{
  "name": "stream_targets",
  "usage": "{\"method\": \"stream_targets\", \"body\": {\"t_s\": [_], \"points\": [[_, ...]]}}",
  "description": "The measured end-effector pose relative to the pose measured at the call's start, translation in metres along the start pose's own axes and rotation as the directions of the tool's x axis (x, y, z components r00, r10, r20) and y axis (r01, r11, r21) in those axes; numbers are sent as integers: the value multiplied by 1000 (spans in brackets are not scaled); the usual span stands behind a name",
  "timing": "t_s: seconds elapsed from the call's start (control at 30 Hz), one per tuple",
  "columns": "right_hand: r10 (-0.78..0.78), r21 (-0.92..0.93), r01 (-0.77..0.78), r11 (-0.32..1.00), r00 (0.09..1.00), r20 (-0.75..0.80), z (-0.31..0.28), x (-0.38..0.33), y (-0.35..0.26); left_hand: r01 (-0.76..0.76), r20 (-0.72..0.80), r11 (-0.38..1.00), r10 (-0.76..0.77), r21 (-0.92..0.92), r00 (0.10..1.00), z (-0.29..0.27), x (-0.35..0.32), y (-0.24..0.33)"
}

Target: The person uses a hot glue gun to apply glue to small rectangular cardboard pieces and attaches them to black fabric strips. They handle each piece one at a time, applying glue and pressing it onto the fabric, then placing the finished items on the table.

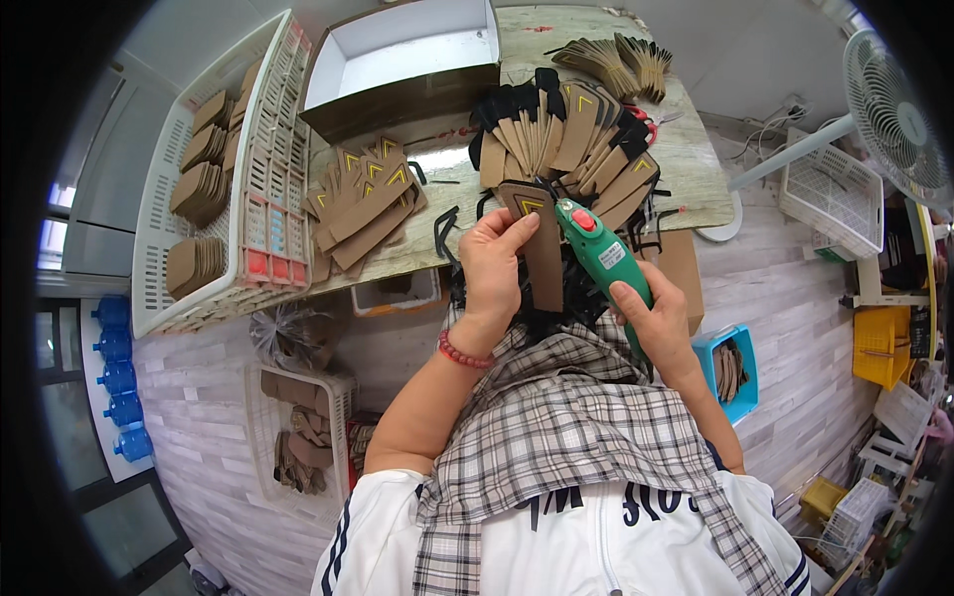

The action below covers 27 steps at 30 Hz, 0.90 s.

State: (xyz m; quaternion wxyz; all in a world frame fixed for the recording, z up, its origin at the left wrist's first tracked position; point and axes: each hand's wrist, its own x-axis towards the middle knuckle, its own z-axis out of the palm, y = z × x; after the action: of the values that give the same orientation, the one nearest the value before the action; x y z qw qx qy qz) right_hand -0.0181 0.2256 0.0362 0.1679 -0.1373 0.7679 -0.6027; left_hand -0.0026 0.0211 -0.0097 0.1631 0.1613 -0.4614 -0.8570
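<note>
Right hand [658, 313] grips tool [606, 256]; crate [281, 129] holds pieces [199, 194].

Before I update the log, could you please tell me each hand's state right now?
Left hand: closed, holding a flat, brown, yellow-marked strip.
Right hand: closed around a long, green, red-buttoned handheld tool.

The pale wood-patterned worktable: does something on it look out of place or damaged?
Nothing looks clearly damaged. Slightly out of place are the thin, bent black strips near the front edge of the worktable: they lie loose and scattered, unlike the flat brown pieces with yellow chevrons, which are heaped together.
</note>
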Motion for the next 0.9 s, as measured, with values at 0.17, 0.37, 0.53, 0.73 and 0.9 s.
{"method": "stream_targets", "body": {"t_s": [0.17,0.37,0.53,0.73,0.9], "points": [[-1,-36,2,999,1000,16,-3,1,3,-72,45,996,70,54,997,0,3,15],[-17,-21,17,1000,999,38,-4,0,-1,-201,113,939,176,279,978,-5,10,21],[-34,-2,34,999,999,41,-4,0,-2,-285,166,862,235,419,958,-13,17,18],[-52,8,52,999,998,42,-4,2,-5,-296,217,844,219,446,951,-9,12,23],[-64,37,63,997,997,32,-5,2,-4,-360,298,798,236,484,925,-4,6,30]]}}
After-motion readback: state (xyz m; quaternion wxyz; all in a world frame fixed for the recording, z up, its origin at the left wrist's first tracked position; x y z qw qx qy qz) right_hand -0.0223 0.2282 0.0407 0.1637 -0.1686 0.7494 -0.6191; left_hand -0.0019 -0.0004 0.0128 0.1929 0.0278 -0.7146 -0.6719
